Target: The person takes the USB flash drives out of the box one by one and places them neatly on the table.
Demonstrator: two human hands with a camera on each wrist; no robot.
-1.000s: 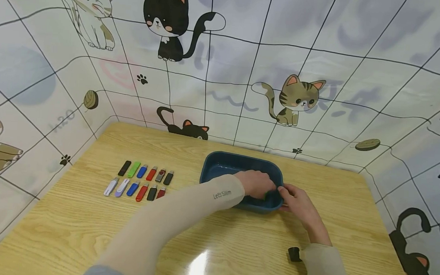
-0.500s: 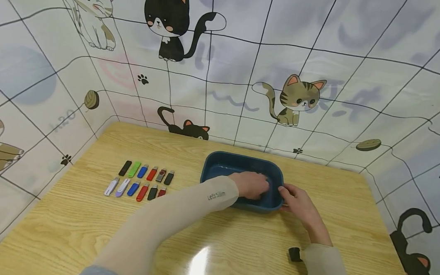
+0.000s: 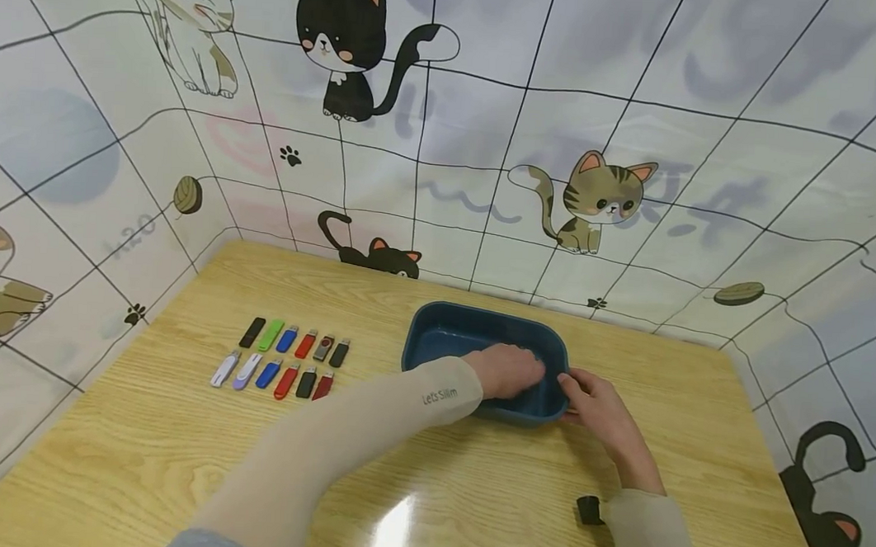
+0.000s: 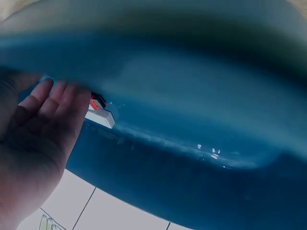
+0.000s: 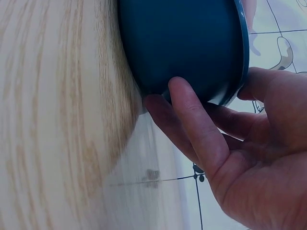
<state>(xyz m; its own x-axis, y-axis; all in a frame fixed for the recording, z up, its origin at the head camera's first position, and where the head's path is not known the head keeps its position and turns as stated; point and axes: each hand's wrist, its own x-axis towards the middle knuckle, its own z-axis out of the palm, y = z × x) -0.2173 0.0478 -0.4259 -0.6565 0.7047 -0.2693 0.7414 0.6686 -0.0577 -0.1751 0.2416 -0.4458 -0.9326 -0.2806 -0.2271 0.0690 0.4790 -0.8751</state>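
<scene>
A dark blue plastic bin (image 3: 442, 327) stands on the wooden table. My left hand (image 3: 507, 372) reaches down inside its right half, palm turned away from the head camera. In the left wrist view its fingers look loosely extended, with a white USB stick (image 4: 101, 116) and a red-and-black one (image 4: 95, 101) beside the fingertips. The near bin wall blurs the top of that view and partly hides the thumb. At the bin's right end my right hand (image 3: 605, 414) grips the wall, thumb at the rim and fingers low on the outside (image 5: 182, 43).
Left of the bin, several USB sticks lie in two slanted rows, among them a green one (image 3: 271, 336), a purple-and-white one (image 3: 247, 372) and a red one (image 3: 286, 381). A small black object (image 3: 590, 510) sits beside the right sleeve. A cat-patterned wall sheet (image 3: 464, 192) borders the table.
My left hand shifted slightly left in the bin, then back right. A green spot visible by its fingers a second ago is out of sight. The right hand keeps its hold.
</scene>
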